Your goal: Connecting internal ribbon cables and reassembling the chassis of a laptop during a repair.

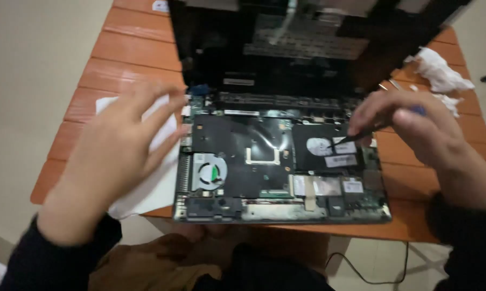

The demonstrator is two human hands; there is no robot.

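Note:
An opened laptop base (243, 156) lies on the orange slatted table, its dark circuit board, a small round fan (210, 173) and a black drive with white labels (329, 151) exposed. The black lid (286, 43) stands up behind it. My right hand (415, 129) grips a thin dark tool with a blue handle (361, 132), its tip touching the drive's label. My left hand (116, 145) hovers blurred over the base's left edge, fingers spread, holding nothing.
A white sheet of paper (151, 188) lies under the left hand, beside the laptop. Crumpled white tissue (439, 70) sits at the table's back right. A black cable (361, 272) hangs below the front edge. The table edge (361, 231) is close to my lap.

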